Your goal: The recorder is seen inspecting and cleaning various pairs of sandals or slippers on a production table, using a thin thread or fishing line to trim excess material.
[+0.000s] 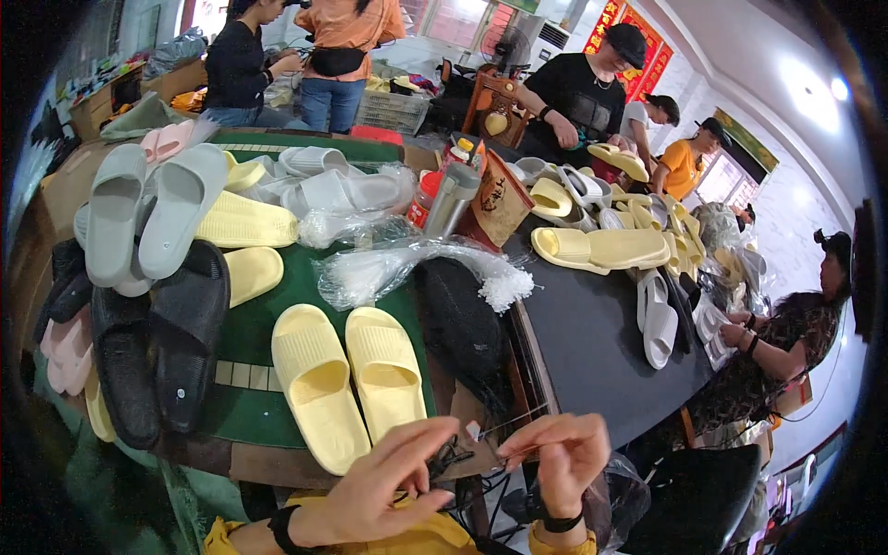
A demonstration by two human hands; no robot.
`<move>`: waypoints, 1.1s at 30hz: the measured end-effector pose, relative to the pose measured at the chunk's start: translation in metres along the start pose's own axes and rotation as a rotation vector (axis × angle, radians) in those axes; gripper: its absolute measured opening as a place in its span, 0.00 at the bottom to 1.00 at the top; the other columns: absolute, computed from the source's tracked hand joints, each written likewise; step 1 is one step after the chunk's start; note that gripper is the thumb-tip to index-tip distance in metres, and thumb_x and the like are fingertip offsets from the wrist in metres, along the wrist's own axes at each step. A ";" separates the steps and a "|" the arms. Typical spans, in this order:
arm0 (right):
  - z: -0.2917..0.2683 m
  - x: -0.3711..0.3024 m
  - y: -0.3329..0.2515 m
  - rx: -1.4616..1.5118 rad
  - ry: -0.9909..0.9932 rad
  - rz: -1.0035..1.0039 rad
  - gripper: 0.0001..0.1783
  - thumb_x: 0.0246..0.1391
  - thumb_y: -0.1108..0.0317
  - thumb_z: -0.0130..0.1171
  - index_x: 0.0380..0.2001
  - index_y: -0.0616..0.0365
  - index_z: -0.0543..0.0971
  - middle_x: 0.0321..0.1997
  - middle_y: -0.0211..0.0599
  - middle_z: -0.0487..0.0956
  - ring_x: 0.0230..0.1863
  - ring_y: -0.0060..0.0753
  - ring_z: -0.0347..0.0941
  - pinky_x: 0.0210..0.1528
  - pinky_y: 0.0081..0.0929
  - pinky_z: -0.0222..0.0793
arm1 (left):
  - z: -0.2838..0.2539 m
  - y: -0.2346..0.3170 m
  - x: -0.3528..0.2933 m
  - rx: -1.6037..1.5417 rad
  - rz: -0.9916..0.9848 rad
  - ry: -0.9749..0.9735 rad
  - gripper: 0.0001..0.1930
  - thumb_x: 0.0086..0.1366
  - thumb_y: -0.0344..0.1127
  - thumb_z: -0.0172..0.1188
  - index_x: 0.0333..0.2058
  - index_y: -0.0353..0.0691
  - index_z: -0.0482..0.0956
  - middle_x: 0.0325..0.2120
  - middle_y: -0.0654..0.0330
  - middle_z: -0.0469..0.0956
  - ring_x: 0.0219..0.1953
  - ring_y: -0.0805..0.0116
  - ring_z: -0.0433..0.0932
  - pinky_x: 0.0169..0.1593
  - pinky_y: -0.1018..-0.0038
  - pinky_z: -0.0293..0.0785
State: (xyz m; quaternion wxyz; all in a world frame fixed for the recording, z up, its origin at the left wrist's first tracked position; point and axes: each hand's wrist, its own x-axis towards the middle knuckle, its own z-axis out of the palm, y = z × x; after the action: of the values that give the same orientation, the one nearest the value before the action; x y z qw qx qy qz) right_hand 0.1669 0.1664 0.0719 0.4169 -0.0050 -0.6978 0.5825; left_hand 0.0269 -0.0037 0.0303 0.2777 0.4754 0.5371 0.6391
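Note:
A pair of pale yellow slides [387,370] lies side by side on the green table mat just beyond my hands. My left hand [384,486] is near the toe end of the left slide, thumb and forefinger apart. Dark cord-like pieces [449,455] show beside its fingertips; I cannot tell whether they touch it. My right hand [562,458] is pinched on a thin clear plastic strand [513,418], which stretches above the table's front edge. Beyond the slides lies a plastic-wrapped bundle of clear strands with white ends [356,277].
At left, grey slides [116,213] and black slides [190,333] are piled up. A steel flask [451,199] stands near the table's middle, beside a red-lidded jar [425,196]. More yellow slides [601,248] cover the dark table at right. Several people work around it.

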 end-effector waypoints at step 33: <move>0.053 -0.010 0.076 -0.611 -0.767 0.072 0.12 0.54 0.70 0.63 0.42 0.59 0.81 0.28 0.39 0.77 0.27 0.42 0.76 0.28 0.34 0.71 | -0.041 -0.037 -0.062 1.068 0.391 0.193 0.08 0.47 0.30 0.70 0.26 0.41 0.79 0.23 0.65 0.73 0.24 0.67 0.74 0.26 0.73 0.70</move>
State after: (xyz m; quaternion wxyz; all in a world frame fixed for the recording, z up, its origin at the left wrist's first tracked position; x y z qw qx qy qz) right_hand 0.1056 0.1432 0.0051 0.0891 0.0637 -0.9393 0.3251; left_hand 0.0084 -0.0645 -0.0229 -0.1745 0.5798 0.7102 0.3592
